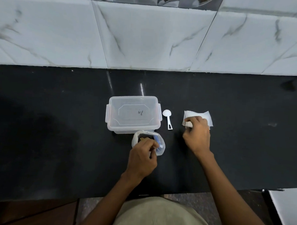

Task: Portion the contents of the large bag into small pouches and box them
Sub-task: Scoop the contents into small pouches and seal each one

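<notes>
A large clear plastic bag (140,134) with brownish contents stands open on the black counter, just in front of a clear lidded box (133,114). My left hand (142,160) grips the bag's near rim, fingers curled over it. A white measuring spoon (167,119) lies to the right of the box. Farther right is a stack of small white pouches (206,117). My right hand (197,136) rests on that stack, with thumb and fingers pinching the near left corner of a pouch.
The black counter (59,126) runs left to right, with a marble-tiled wall (147,36) behind it. Its front edge is close to my body. A white panel (285,209) sits at the lower right, below counter level.
</notes>
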Demonstrator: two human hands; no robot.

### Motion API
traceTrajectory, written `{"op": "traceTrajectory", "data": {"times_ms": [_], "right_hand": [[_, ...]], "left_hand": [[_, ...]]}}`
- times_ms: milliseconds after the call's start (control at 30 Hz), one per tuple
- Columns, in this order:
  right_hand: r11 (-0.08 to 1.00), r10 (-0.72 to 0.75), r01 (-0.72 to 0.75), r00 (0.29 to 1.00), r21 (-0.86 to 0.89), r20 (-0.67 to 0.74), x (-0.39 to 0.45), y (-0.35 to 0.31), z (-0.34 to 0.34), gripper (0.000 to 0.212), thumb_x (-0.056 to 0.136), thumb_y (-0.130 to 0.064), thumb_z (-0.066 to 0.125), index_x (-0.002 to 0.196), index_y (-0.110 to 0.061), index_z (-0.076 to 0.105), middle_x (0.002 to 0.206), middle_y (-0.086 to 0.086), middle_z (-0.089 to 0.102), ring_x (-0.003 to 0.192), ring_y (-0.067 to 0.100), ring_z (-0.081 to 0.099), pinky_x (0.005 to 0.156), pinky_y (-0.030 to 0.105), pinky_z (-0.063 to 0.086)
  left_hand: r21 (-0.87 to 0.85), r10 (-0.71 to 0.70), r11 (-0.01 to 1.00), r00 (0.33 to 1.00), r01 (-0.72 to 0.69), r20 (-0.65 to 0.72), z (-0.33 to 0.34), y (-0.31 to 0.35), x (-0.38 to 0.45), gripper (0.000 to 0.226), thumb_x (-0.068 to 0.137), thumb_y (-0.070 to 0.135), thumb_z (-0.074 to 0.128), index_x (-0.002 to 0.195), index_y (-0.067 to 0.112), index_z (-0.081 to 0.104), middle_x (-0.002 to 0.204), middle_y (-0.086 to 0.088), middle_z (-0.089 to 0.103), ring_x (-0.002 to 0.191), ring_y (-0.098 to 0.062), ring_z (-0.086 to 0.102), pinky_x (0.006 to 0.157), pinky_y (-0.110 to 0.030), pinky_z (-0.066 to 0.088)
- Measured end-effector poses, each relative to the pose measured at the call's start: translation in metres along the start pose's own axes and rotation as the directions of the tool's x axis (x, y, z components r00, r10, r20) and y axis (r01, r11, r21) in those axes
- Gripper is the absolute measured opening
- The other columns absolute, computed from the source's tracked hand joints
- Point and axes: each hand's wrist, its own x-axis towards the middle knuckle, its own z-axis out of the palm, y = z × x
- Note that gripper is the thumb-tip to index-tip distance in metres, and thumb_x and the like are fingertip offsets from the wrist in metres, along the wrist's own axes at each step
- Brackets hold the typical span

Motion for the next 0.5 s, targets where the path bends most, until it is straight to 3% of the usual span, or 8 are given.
{"op": "traceTrajectory", "data": {"times_ms": [100, 200, 333, 500], "right_hand": [[0.983, -0.005, 0.024, 0.995, -0.181, 0.104, 0.017, 0.014, 0.002, 0.037, 0.086, -0.007, 0.066, 0.123, -0.008, 0.068, 0.126, 0.01, 0.064, 0.116, 0.034, 0.052, 0.094, 0.044, 0.041], [0.969, 0.011, 0.022, 0.991, -0.245, 0.134, 0.023, 0.026, 0.01, 0.033, 0.087, -0.007, 0.063, 0.12, -0.006, 0.068, 0.119, 0.012, 0.067, 0.11, 0.036, 0.055, 0.091, 0.044, 0.043], [0.986, 0.054, -0.033, 0.991, -0.164, 0.125, 0.023, 0.038, 0.018, 0.034, 0.076, 0.007, 0.055, 0.105, -0.002, 0.072, 0.099, 0.016, 0.068, 0.091, 0.039, 0.06, 0.074, 0.046, 0.051], [0.998, 0.06, -0.059, 0.996, -0.005, 0.06, 0.024, 0.047, 0.018, 0.036, 0.08, 0.008, 0.056, 0.11, -0.003, 0.071, 0.1, 0.013, 0.072, 0.094, 0.035, 0.066, 0.077, 0.043, 0.055]], "left_hand": [[0.03, -0.08, 0.996, 0.997, 0.079, 0.016, 0.005, 0.002, 0.004, 0.017, 0.081, 0.003, 0.067, 0.088, 0.019, 0.067, 0.089, 0.009, 0.069, 0.079, -0.007, 0.063, 0.071, -0.03, 0.059], [0.055, -0.152, 0.987, 0.988, 0.15, 0.027, 0.007, 0.003, 0.006, 0.016, 0.083, 0.005, 0.07, 0.088, 0.02, 0.068, 0.09, 0.011, 0.069, 0.08, -0.005, 0.063, 0.073, -0.021, 0.057], [0.082, -0.187, 0.979, 0.982, 0.185, 0.018, 0.01, 0.005, 0.008, 0.014, 0.083, 0.006, 0.072, 0.087, 0.019, 0.069, 0.09, 0.008, 0.07, 0.078, -0.005, 0.062, 0.072, -0.012, 0.049], [0.092, -0.203, 0.975, 0.979, 0.202, 0.004, 0.013, 0.009, 0.009, 0.015, 0.082, 0.005, 0.072, 0.088, 0.018, 0.07, 0.09, 0.007, 0.071, 0.079, -0.005, 0.062, 0.073, -0.012, 0.049]]}}
